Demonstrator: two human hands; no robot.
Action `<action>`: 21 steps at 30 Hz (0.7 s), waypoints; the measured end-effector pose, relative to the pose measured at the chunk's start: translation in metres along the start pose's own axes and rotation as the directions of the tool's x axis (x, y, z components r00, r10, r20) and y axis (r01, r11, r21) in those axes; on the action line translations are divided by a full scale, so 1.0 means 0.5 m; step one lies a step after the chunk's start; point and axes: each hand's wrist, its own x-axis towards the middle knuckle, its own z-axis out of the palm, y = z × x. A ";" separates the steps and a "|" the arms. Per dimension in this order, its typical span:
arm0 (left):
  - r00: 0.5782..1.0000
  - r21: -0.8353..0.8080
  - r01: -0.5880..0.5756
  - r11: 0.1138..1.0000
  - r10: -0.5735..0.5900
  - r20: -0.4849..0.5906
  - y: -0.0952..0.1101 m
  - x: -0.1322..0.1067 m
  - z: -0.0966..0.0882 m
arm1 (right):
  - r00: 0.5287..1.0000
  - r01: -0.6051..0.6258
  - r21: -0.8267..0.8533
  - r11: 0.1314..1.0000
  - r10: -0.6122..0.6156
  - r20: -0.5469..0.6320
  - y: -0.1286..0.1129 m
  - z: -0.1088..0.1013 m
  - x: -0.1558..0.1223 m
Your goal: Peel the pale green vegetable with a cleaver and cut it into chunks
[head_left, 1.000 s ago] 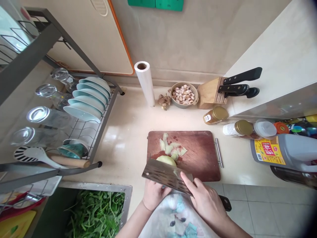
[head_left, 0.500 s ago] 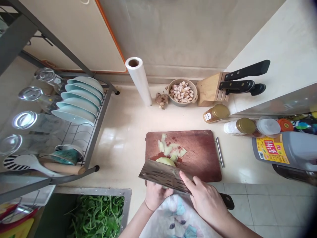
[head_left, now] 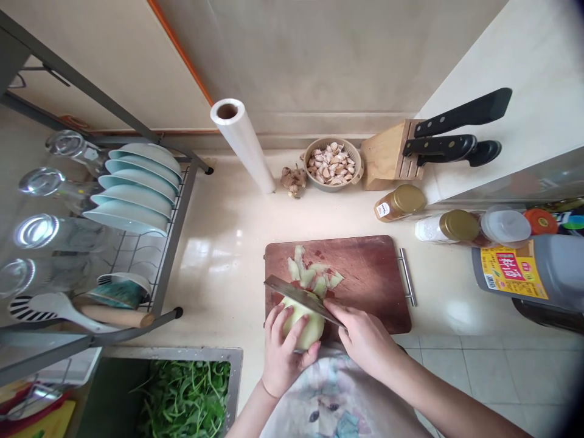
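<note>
My left hand [head_left: 283,347] is wrapped round a pale green, round peeled vegetable [head_left: 311,330] at the near edge of the brown cutting board [head_left: 365,267]. In my right hand [head_left: 362,331] is a cleaver [head_left: 296,294], its handle mostly hidden by the hand. The blade slants across the top of the vegetable and looks to touch it, seen almost edge-on. Just beyond the blade, several pale green peelings [head_left: 307,277] lie on the board.
Behind the board stand a plastic roll [head_left: 249,146], ginger [head_left: 292,180], a bowl of garlic cloves [head_left: 333,163] and a knife block [head_left: 387,152]. Jars [head_left: 401,204] and a jug [head_left: 511,271] line the right. At left are a dish rack [head_left: 171,243] and a sink [head_left: 236,377] with leafy greens.
The cleaver has turned from showing its broad side to nearly edge-on over the vegetable. My left hand, earlier partly behind the blade, now shows round the vegetable. The view has shifted slightly.
</note>
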 end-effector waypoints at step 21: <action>0.978 0.264 0.085 0.961 -0.131 0.160 0.045 -0.002 -0.012 | 0.972 -0.018 -0.004 1.000 0.018 0.234 0.038 -0.004 -0.055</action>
